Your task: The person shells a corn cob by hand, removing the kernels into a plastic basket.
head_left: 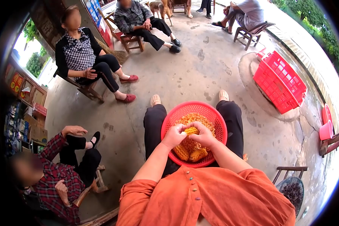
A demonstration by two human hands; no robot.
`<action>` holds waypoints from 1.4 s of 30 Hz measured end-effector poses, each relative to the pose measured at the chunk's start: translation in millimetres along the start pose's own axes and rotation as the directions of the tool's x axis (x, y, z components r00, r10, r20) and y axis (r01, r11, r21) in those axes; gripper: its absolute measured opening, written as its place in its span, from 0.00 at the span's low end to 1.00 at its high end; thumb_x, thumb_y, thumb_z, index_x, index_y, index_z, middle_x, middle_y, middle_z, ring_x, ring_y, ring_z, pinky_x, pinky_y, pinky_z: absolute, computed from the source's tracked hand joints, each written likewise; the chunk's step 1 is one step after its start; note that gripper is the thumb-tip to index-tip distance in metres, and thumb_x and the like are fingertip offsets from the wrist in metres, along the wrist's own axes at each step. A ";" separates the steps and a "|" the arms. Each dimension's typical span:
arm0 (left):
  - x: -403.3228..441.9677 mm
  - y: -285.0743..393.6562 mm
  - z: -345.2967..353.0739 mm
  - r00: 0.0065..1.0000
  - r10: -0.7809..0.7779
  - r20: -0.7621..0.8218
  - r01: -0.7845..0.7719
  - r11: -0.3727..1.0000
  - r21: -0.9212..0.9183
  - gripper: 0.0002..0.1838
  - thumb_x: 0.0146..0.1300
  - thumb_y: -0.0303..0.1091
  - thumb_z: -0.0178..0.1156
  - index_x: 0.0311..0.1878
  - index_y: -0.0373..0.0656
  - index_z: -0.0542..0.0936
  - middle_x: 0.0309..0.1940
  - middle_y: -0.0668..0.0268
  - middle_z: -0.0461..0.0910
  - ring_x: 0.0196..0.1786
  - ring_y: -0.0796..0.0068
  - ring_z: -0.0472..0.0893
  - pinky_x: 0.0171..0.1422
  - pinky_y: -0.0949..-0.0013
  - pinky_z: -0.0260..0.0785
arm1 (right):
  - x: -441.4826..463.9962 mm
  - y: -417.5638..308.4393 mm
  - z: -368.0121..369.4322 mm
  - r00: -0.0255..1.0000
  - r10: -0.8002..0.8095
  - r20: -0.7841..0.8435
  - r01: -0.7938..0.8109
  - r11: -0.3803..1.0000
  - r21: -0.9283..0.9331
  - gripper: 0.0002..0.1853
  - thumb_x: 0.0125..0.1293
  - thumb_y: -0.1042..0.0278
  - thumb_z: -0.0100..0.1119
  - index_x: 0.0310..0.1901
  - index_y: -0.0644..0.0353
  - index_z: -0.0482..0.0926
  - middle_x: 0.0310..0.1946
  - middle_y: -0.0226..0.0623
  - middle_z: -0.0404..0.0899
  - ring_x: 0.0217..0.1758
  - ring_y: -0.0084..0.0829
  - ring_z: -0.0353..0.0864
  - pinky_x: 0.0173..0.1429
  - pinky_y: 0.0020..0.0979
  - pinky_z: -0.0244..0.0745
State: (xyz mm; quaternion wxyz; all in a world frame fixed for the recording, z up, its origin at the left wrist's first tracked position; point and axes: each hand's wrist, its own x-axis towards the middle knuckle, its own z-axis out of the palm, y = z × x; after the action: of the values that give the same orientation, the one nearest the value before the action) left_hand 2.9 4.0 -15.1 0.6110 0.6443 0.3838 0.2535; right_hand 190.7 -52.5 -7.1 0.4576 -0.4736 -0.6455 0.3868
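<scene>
Well left of the red basket (171, 116), a seated person in a plaid shirt (56, 165) has a hand raised; it looks too far off to jostle anything. Just beside the basket's left edge is the left trouser leg (153, 130). The basket seems propped between the legs — if a knee swung outward, it could tip and spill what it holds.

Low in the basket's left half lies one cob (181, 153); a hand pressing down might roll it against its neighbour. Above the basket's middle, the left hand (174, 136) has its fingers curled round the near end of the held cob (191, 131). A slack grip there could let the cob twist away. Under the hands, near the basket's front rim, sits the second cob (198, 154).

The right hand (202, 135) grasps the cob's other end, fingertips bent over it; too hard a push could flick kernels past the rim. Loose kernels (204, 121) heap toward the basket's far side. Beside its right edge, the right trouser leg (231, 126) matters equally — one shift could unseat it.
</scene>
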 end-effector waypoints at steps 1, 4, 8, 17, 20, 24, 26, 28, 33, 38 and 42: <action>0.2 0.6 -1.3 1.000 0.010 -0.013 -0.009 0.997 0.079 0.16 0.60 0.19 0.52 0.51 0.32 0.78 0.37 0.71 0.79 0.34 0.86 0.76 0.40 0.80 0.70 | -0.9 -2.6 -1.4 0.973 0.225 0.058 -0.232 0.916 0.328 0.20 0.57 0.74 0.63 0.53 0.58 0.75 0.44 0.35 0.78 0.48 0.29 0.78 0.55 0.29 0.72; -3.9 16.2 -3.3 0.993 -0.110 -0.034 0.101 0.977 -0.187 0.15 0.61 0.20 0.51 0.50 0.31 0.78 0.36 0.66 0.81 0.33 0.81 0.79 0.41 0.77 0.73 | -0.2 -14.9 -7.9 0.890 0.408 0.203 -0.441 0.661 0.608 0.20 0.59 0.75 0.62 0.55 0.56 0.74 0.41 0.31 0.78 0.41 0.22 0.78 0.46 0.23 0.74; -4.9 13.0 -4.0 0.993 -0.110 -0.043 0.091 0.945 -0.315 0.14 0.62 0.21 0.49 0.50 0.31 0.78 0.37 0.63 0.82 0.34 0.76 0.82 0.43 0.73 0.77 | 0.6 -13.4 -9.9 0.892 0.421 0.164 -0.426 0.662 0.616 0.20 0.60 0.74 0.61 0.55 0.57 0.73 0.41 0.30 0.78 0.40 0.21 0.78 0.44 0.23 0.74; -5.2 24.1 -3.5 0.983 -0.181 0.020 0.172 0.886 -0.431 0.09 0.65 0.25 0.57 0.47 0.35 0.78 0.36 0.64 0.80 0.34 0.75 0.82 0.42 0.71 0.78 | 1.8 -14.0 -9.9 0.889 0.430 0.160 -0.427 0.650 0.629 0.20 0.58 0.75 0.61 0.54 0.57 0.73 0.41 0.31 0.79 0.41 0.21 0.78 0.46 0.24 0.74; -0.9 12.4 -5.3 0.984 -0.174 0.034 0.172 0.888 -0.426 0.10 0.63 0.25 0.59 0.47 0.35 0.77 0.35 0.66 0.80 0.33 0.76 0.81 0.42 0.71 0.78 | 2.4 -20.2 -9.1 0.889 0.428 0.164 -0.432 0.660 0.615 0.20 0.58 0.76 0.62 0.54 0.57 0.73 0.40 0.30 0.79 0.41 0.22 0.78 0.45 0.23 0.74; 1.6 -2.4 -3.0 0.983 -0.172 0.056 0.181 0.920 -0.349 0.10 0.63 0.24 0.58 0.48 0.36 0.78 0.37 0.68 0.81 0.35 0.79 0.81 0.43 0.74 0.76 | -0.2 -8.1 -7.9 0.893 0.419 0.163 -0.439 0.731 0.522 0.21 0.57 0.78 0.62 0.54 0.56 0.74 0.38 0.30 0.78 0.40 0.22 0.78 0.44 0.23 0.75; 2.1 -5.4 -3.2 0.991 -0.120 0.062 0.133 0.941 -0.312 0.12 0.63 0.25 0.58 0.49 0.37 0.79 0.40 0.69 0.81 0.38 0.81 0.80 0.45 0.75 0.74 | -2.3 -3.3 -5.9 0.891 0.433 0.136 -0.432 0.720 0.543 0.21 0.56 0.78 0.61 0.53 0.57 0.74 0.40 0.31 0.78 0.41 0.23 0.79 0.44 0.24 0.75; 0.7 -4.4 -5.2 0.989 -0.100 0.105 0.128 0.942 -0.312 0.12 0.62 0.25 0.59 0.50 0.37 0.79 0.41 0.68 0.82 0.38 0.80 0.80 0.45 0.75 0.75 | -1.3 4.8 -4.5 0.863 0.479 0.162 -0.478 0.667 0.571 0.21 0.55 0.79 0.59 0.53 0.58 0.74 0.37 0.33 0.79 0.39 0.24 0.79 0.42 0.25 0.75; -4.2 9.2 -0.7 0.986 -0.096 0.135 0.129 0.954 -0.270 0.12 0.64 0.25 0.57 0.51 0.36 0.76 0.37 0.69 0.79 0.34 0.80 0.80 0.41 0.74 0.74 | -1.0 9.8 -8.4 0.837 0.500 0.220 -0.515 0.589 0.623 0.19 0.58 0.77 0.58 0.53 0.58 0.73 0.37 0.40 0.80 0.34 0.31 0.81 0.36 0.29 0.80; 10.7 -35.5 0.8 0.986 0.115 0.119 -0.114 0.993 -0.015 0.10 0.64 0.27 0.58 0.47 0.37 0.80 0.36 0.68 0.82 0.37 0.79 0.81 0.43 0.74 0.74 | -5.0 1.8 -9.8 0.844 0.482 0.234 -0.534 0.711 0.459 0.16 0.60 0.70 0.61 0.51 0.58 0.75 0.33 0.35 0.80 0.33 0.27 0.81 0.37 0.28 0.78; 10.3 -23.9 -0.8 0.991 0.068 0.114 -0.090 0.974 0.208 0.12 0.64 0.28 0.58 0.49 0.35 0.80 0.39 0.68 0.82 0.42 0.82 0.79 0.48 0.76 0.72 | -3.1 9.5 -4.9 0.865 0.471 0.170 -0.501 0.818 0.282 0.15 0.59 0.69 0.61 0.49 0.59 0.77 0.33 0.36 0.81 0.34 0.27 0.82 0.38 0.26 0.77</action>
State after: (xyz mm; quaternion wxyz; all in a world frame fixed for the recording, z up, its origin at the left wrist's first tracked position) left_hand 3.8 11.9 -40.0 0.5476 0.7332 0.3497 0.2006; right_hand 198.3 -52.8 -15.2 0.3831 -0.5244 -0.4529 0.6108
